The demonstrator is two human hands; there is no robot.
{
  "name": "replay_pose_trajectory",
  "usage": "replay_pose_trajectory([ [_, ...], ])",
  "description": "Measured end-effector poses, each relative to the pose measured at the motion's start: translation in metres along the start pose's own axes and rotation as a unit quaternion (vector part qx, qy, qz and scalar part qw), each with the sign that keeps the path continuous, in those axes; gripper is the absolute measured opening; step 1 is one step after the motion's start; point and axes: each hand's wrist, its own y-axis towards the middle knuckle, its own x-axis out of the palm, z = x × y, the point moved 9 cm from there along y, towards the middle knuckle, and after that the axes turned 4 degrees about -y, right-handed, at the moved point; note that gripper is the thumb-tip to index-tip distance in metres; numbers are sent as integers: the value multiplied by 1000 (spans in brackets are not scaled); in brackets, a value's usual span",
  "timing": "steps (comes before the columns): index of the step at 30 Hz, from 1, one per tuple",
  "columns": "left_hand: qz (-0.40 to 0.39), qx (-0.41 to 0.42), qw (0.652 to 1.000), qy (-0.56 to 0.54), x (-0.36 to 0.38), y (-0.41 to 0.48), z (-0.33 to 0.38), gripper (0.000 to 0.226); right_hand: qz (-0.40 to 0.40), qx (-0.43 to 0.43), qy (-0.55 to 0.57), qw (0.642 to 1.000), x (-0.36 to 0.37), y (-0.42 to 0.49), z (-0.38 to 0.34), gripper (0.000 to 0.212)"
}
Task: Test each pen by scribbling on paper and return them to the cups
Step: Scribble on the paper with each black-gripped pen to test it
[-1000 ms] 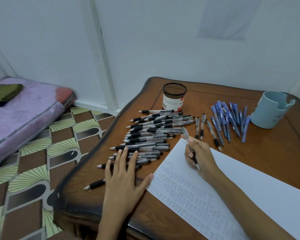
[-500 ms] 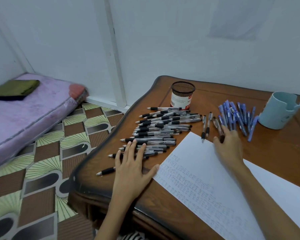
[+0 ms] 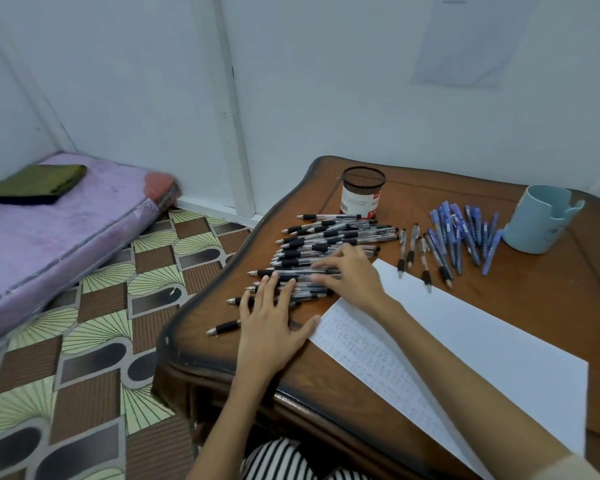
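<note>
Dozens of black pens (image 3: 326,237) lie heaped by the table's (image 3: 551,306) left edge, with one stray pen (image 3: 224,328) closest to the drop. The mesh cup (image 3: 362,192) and the blue cup (image 3: 534,223) stand at the back, and no pens stick out of either. If I drag one pen out carelessly, its neighbours could roll off the edge to the floor. My left hand (image 3: 271,323) lies flat with fingers spread, pressing on the nearest pens. My right hand (image 3: 352,275) reaches over the paper (image 3: 482,334), fingers nearly straight on the heap, gripping nothing I can see.
</note>
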Motion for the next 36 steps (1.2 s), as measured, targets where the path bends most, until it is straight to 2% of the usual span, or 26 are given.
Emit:
replay_pose_trajectory([
  [2, 1, 0, 1000, 2, 0, 0, 0, 99, 4, 13, 4, 1000, 7, 3, -4, 35],
  [4, 2, 0, 1000, -3, 0, 1, 0, 99, 16, 31, 54, 998, 9, 5, -1, 27],
  [6, 1, -3, 1000, -10, 1, 1, -1, 102, 5, 45, 169, 985, 9, 2, 5, 16],
  [8, 4, -9, 1000, -15, 2, 1, -3, 106, 20, 70, 306, 949, -1, -4, 12, 9],
  [10, 2, -14, 1000, -14, 3, 1, -3, 109, 71, 128, 434, 889, -18, -15, 25, 5],
  [12, -9, -14, 1000, -2, 4, 1, -3, 110, 130, 183, 541, 811, -29, -29, 41, 7],
  [15, -18, -15, 1000, 9, 5, 2, -2, 112, 185, 212, 639, 715, -35, -50, 54, 15],
  [19, -25, -16, 999, 15, 6, 3, -3, 112, 193, 273, 744, 579, -16, -75, 66, 34],
  [21, -27, -18, 999, 14, 6, 3, -3, 113, 184, 281, 782, 526, -12, -79, 67, 47],
  [25, -39, -17, 999, 22, 6, 3, -2, 105, 199, 226, 832, 466, -22, -77, 64, 49],
  [27, -31, -15, 999, 27, 4, 2, -2, 109, 205, 195, 853, 439, -30, -74, 62, 48],
  [31, -29, -16, 999, 31, 5, 3, -2, 114, 222, 168, 850, 447, -45, -76, 69, 34],
  [34, -26, -16, 999, 32, 3, 3, -2, 114, 220, 170, 861, 426, -47, -78, 74, 41],
  [36, -29, -16, 999, 26, 4, 3, -1, 115, 219, 170, 867, 414, -48, -79, 76, 37],
])
